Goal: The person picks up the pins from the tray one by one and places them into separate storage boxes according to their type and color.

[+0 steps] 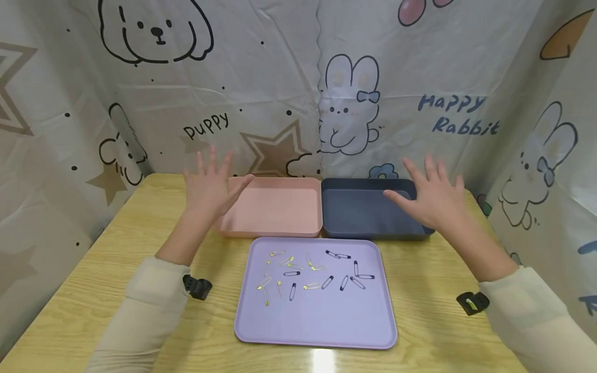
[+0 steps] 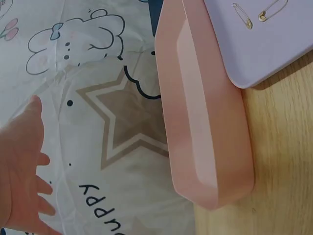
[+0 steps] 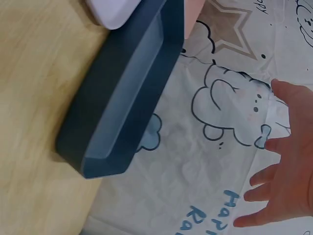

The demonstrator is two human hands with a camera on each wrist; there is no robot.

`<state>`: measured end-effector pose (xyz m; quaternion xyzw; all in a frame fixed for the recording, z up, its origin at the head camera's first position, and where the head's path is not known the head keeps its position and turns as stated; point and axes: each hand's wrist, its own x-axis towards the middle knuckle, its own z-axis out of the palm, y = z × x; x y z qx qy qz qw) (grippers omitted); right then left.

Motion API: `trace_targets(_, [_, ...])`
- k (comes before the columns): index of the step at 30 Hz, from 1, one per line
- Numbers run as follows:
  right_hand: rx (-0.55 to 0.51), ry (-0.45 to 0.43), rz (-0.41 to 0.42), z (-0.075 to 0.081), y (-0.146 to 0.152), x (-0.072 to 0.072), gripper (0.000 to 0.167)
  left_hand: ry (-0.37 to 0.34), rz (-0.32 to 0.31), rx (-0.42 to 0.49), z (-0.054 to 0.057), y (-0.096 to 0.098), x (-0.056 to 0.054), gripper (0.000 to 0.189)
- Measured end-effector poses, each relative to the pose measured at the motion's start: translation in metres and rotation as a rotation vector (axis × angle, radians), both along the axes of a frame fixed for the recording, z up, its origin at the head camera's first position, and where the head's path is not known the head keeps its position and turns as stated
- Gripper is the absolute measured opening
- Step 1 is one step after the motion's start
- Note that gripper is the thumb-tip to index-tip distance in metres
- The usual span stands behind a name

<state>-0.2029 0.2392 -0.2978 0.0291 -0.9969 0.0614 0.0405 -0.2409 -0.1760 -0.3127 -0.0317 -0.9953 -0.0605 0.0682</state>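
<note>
In the head view my left hand [image 1: 209, 192] is raised, fingers spread, over the left end of a pink tray [image 1: 275, 233]. My right hand [image 1: 434, 202], also spread and holding nothing, hovers by the right end of a dark blue tray [image 1: 373, 235]. Closer to me lies a flat lilac tray [image 1: 317, 321]. Scattered on it are several gold safety pins [image 1: 312, 286], mostly toward the left, and several black safety pins [image 1: 328, 282], mostly toward the right. Both wrist views show the hands with straight fingers, apart from the trays.
The pink and dark blue trays stand side by side along the back of the wooden table [image 1: 205, 326], with the lilac tray just in front. A printed curtain [image 1: 261, 67] hangs behind and on both sides. A small black device [image 1: 198, 287] sits at the left cuff.
</note>
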Motion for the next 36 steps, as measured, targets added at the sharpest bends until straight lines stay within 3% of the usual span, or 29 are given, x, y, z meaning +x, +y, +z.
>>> trace_targets(12, [-0.095, 0.007, 0.056, -0.031, 0.017, 0.019, 0.082, 0.083, 0.060, 0.135, -0.013, -0.023, 0.008, 0.080])
trace_targets(18, [-0.197, -0.044, 0.073, -0.047, 0.022, 0.030, 0.071, 0.079, 0.079, 0.198, -0.031, -0.034, 0.012, 0.089])
trace_targets(28, [-0.321, -0.102, 0.087, -0.072, 0.022, 0.044, 0.056, 0.019, 0.144, 0.318, -0.062, -0.051, 0.022, 0.081])
trace_targets(36, [-0.425, -0.139, 0.112, -0.093, 0.019, 0.050, 0.046, -0.011, 0.122, 0.645, -0.092, -0.058, 0.018, 0.065])
